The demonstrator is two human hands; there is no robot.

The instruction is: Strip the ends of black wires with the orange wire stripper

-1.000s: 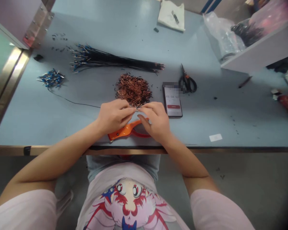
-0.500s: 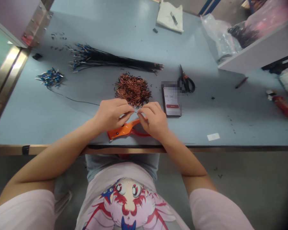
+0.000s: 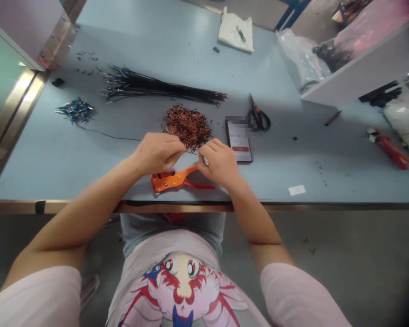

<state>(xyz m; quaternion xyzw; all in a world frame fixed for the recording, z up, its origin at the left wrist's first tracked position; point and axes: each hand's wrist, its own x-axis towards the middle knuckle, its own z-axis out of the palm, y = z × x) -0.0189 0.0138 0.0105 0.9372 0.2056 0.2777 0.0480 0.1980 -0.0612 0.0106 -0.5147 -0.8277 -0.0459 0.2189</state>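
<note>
My left hand [image 3: 160,152] is closed in a pinch on a thin black wire [image 3: 114,136]; the wire trails left to a small heap of blue and silver terminals [image 3: 75,110], and its short free end pokes out toward my right hand. My right hand [image 3: 218,162] is closed too, thumb and fingertips together, a little to the right of that wire end; what it holds, if anything, is too small to make out. Orange wire strippers with a red handle [image 3: 172,181] lie just below both hands. Directly beyond my fingers is a pile of copper offcuts [image 3: 187,125].
A bundle of black wires [image 3: 163,86] with blue ends lies farther back. Right of my hands are a phone [image 3: 239,147] and black-handled scissors [image 3: 260,119]. A white cloth [image 3: 235,34], a shelf with plastic bags [image 3: 303,59] and a red-handled tool [image 3: 390,150] are farther off.
My hands have moved slightly apart, and my right fingertips have come away from the wire's end. The camera view has shifted a little.
</note>
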